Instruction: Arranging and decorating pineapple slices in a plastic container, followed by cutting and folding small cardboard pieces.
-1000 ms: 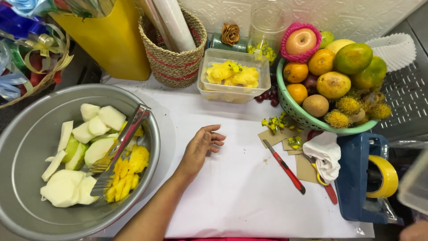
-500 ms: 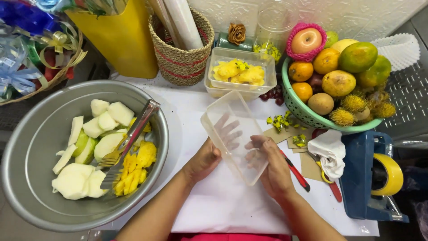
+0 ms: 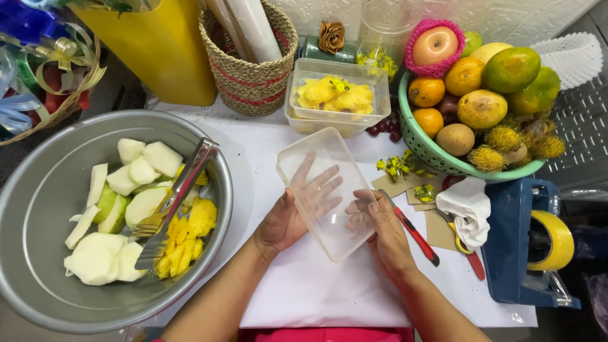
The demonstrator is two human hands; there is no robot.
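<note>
Setting: white-covered worktop (image 3: 316, 297) crowded with fruit and wrapping supplies, seen from above
Left hand (image 3: 292, 212): palm up beneath a clear plastic container (image 3: 326, 190), fingers spread and showing through its base; its grip is a loose cradle on the container's left side
Right hand (image 3: 379, 225): closed on the container's lower right edge, fingers curled over the rim
Clear plastic container: empty, rectangular, held tilted just above the worktop's middle between both hands
Metal bowl (image 3: 38, 190): large, at the left, just beside the left forearm; it holds pale peeled fruit wedges (image 3: 136, 171) and yellow fruit pieces (image 3: 190, 231)
Tongs (image 3: 180, 193): metal, lying across the bowl from its upper right rim down over the fruit
Filled container (image 3: 335, 95): a second clear box with yellow fruit pieces, behind the held one
Woven basket (image 3: 250, 69): behind the filled box to the left, with paper rolls standing in it
Green bowl (image 3: 421, 142): at the right rear, piled with oranges, mangoes and spiky fruit
Red-handled knife (image 3: 415, 234): flat on the worktop, just right of the right hand
Tape dispenser (image 3: 529, 244): blue, with a yellow roll, at the right edge
White cloth (image 3: 468, 206): crumpled, lying against the dispenser's left side
</note>
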